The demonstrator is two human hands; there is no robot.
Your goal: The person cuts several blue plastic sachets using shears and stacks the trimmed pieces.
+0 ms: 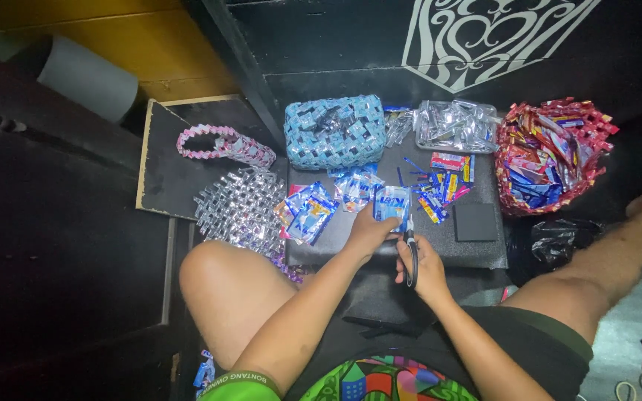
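My left hand pinches a small blue and white foil wrapper by its lower edge, holding it up over a dark board. My right hand grips a pair of black-handled scissors, whose blades reach up to the wrapper's right edge. Loose blue wrappers lie to the left of my hands. Cut strips in blue, red and yellow lie to the right.
At the back stand a woven blue bag, a clear bag of silver wrappers and a red woven basket full of wrappers. A silver woven piece and pink woven strap lie left. My bare knees flank the board.
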